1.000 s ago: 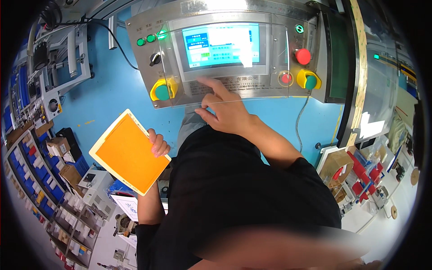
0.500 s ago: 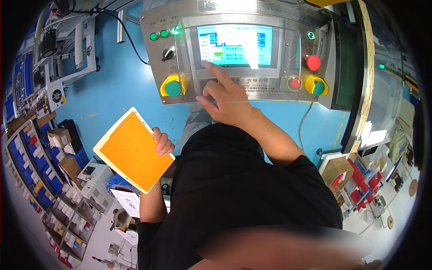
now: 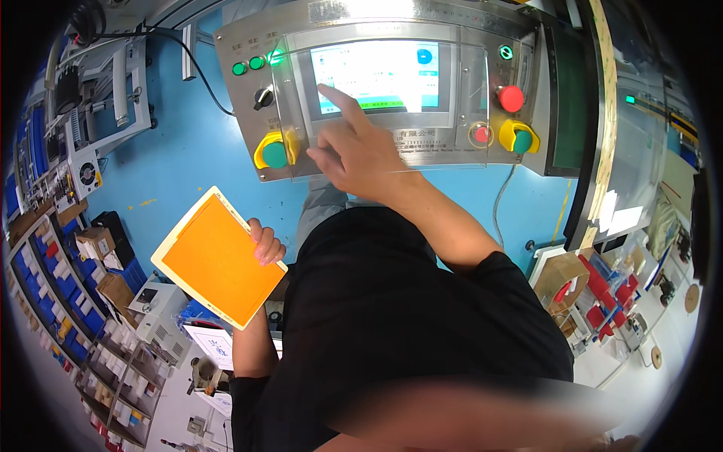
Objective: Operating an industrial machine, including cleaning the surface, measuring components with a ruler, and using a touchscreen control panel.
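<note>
While clasping a flat rectangular cream-bordered orange panel [image 3: 218, 260] by its upper right edge in curled left hand [image 3: 265, 242], below the lower left corner of a brushed-metal control console [image 3: 444, 154], points empty right hand [image 3: 361, 154], with index extended, others bent, at the left edge of a lit rectangular screen [image 3: 384, 75]. Cannot tell whether touching.

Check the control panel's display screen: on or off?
On: the display screen glows bright white, with cyan and green areas near its lower edge.
</note>
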Action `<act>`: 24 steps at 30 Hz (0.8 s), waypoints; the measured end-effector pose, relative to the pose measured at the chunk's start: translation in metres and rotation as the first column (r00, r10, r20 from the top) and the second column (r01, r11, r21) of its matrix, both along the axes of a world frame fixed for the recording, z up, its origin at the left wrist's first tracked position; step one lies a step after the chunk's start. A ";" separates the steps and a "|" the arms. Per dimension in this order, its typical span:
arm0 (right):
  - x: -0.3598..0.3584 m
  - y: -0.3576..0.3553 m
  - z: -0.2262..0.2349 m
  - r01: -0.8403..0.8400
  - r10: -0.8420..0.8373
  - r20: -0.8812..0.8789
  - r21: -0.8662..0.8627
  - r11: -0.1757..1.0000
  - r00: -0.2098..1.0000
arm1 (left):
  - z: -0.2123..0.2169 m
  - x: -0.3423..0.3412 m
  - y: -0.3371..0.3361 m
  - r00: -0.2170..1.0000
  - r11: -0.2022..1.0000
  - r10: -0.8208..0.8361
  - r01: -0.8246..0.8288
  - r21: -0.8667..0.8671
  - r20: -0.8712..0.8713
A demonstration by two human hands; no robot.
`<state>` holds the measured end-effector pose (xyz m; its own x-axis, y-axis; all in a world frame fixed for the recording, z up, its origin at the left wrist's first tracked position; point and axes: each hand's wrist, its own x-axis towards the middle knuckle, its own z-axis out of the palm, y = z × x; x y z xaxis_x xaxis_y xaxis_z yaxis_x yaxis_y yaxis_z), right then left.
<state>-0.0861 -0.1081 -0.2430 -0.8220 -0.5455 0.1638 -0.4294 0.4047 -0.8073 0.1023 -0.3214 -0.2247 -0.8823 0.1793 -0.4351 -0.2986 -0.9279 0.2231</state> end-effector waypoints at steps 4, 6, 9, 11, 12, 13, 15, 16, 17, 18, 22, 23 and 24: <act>0.015 0.012 -0.006 -0.011 0.009 -0.031 -0.077 0.997 0.999 | 0.004 -0.006 0.001 1.000 1.000 -0.010 0.010 -0.027 0.011; 0.022 0.018 -0.010 -0.013 0.011 -0.022 -0.083 0.996 1.000 | 0.009 -0.011 0.002 0.999 0.999 -0.024 0.026 -0.035 0.042; 0.027 0.024 -0.013 -0.023 0.027 0.048 -0.066 0.998 0.998 | -0.007 -0.004 -0.002 0.999 0.999 -0.035 0.036 0.037 -0.020; 0.028 0.025 -0.016 -0.018 0.020 0.034 -0.073 0.997 0.999 | -0.009 -0.005 -0.002 0.999 0.999 -0.042 0.043 0.031 -0.022; 0.028 0.026 -0.016 -0.015 0.016 0.019 -0.080 0.997 1.000 | -0.009 -0.006 -0.001 0.999 0.999 -0.047 0.047 0.025 -0.026; 0.028 0.026 -0.015 -0.014 0.016 0.019 -0.081 0.997 1.000 | -0.009 -0.007 -0.001 0.999 0.999 -0.048 0.048 0.024 -0.026; 0.029 0.026 -0.012 -0.014 0.015 0.023 -0.041 0.999 1.000 | -0.008 -0.008 0.000 0.998 0.998 -0.050 0.051 0.025 -0.025; 0.029 0.026 -0.012 -0.013 0.014 0.023 -0.042 0.999 1.000 | -0.007 -0.008 0.001 0.998 0.998 -0.051 0.051 0.023 -0.025; 0.029 0.026 -0.012 -0.017 0.017 0.027 -0.032 0.999 0.999 | -0.007 -0.009 0.002 0.999 0.999 -0.047 0.048 0.023 -0.024; 0.030 0.026 -0.012 -0.020 0.021 0.031 -0.021 1.000 0.999 | -0.006 -0.009 0.002 0.999 0.999 -0.043 0.044 0.024 -0.023; 0.029 0.026 -0.011 -0.019 0.020 0.026 -0.019 1.000 0.999 | -0.008 -0.009 0.003 0.998 0.998 -0.050 0.051 0.044 -0.036; 0.029 0.026 -0.010 -0.022 0.023 0.026 -0.013 1.000 0.999 | -0.006 -0.009 0.004 0.999 0.998 -0.046 0.047 0.039 -0.028; 0.029 0.026 -0.010 -0.025 0.025 0.026 -0.006 1.000 0.999 | -0.005 -0.009 0.005 0.999 0.998 -0.043 0.043 0.034 -0.020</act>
<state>-0.0575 -0.0820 -0.2530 -0.8118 -0.5654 0.1459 -0.4187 0.3895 -0.8203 0.0932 -0.3166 -0.2300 -0.8816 0.2321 -0.4110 -0.3344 -0.9216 0.1969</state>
